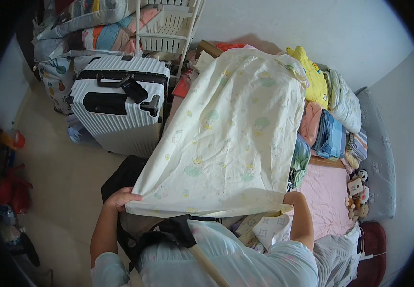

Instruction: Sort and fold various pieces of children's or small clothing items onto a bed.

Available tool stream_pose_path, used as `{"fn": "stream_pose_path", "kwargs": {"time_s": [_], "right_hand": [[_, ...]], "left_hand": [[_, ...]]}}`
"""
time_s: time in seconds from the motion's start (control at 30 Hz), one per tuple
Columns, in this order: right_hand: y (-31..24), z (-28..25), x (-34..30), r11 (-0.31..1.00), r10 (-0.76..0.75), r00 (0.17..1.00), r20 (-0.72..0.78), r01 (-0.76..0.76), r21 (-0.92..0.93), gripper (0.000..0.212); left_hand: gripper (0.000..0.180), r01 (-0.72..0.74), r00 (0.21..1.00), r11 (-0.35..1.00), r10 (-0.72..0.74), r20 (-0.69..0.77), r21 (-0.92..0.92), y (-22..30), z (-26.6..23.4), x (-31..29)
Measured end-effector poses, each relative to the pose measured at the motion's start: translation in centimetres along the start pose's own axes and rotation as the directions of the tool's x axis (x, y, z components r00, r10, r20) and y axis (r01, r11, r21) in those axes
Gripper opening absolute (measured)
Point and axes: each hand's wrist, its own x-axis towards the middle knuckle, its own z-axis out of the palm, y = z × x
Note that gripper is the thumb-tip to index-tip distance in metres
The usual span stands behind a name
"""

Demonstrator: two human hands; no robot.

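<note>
A cream cotton sheet (235, 138) with a pale green and yellow cartoon print is spread out in front of me, its far end draped over the heap at the back. My left hand (120, 198) is closed on the near left corner, thumb on top of the cloth. At the near right corner my right hand (294, 199) grips the edge, most of its fingers hidden by the wrist and the fabric. Between both hands the near hem hangs fairly straight, with soft wrinkles running up the cloth. Whatever lies beneath the sheet is mostly hidden.
A white ribbed suitcase (125, 131) stands at the left, below a white basket rack (168, 40). Folded clothes (329, 136) and a yellow cloth bundle (308, 71) lie right of the sheet. Nearer are a pink bed cover (324, 196), soft toys (357, 196) and a grey padded headboard (378, 158).
</note>
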Motion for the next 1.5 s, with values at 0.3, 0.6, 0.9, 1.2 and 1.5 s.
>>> {"fn": "stream_pose_path", "kwargs": {"time_s": [0.3,0.6,0.9,1.2,1.5], "right_hand": [[-4.0,-2.9,-1.1,0.989,0.099,0.995,-0.002,-0.098,0.110,0.039],[-9.1,-9.2,-3.0,0.970,0.240,0.811,-0.534,-0.185,0.155,0.046],[-20.3,-22.8,-1.5,0.894,-0.259,0.584,-0.769,0.446,0.038,0.036],[-35.8,-40.5,1.0,0.809,-0.171,0.306,-0.936,0.587,0.044,0.030],[-39.1,-49.2,8.2,0.829,-0.178,0.058,-0.982,0.547,-0.118,0.022]], "left_hand": [[0.038,-0.119,0.992,0.988,0.123,-0.029,0.101,-2.1,-1.0,2.4],[0.031,-0.170,0.974,0.914,0.213,-0.079,0.369,-0.5,1.7,2.3],[0.033,-0.249,0.952,0.911,0.292,-0.089,0.329,-1.1,4.4,2.6],[0.041,-0.163,0.986,0.790,0.149,0.074,0.592,1.6,6.9,0.5],[0.040,-0.169,0.940,0.842,-0.019,0.341,0.512,2.2,4.1,4.3]]}}
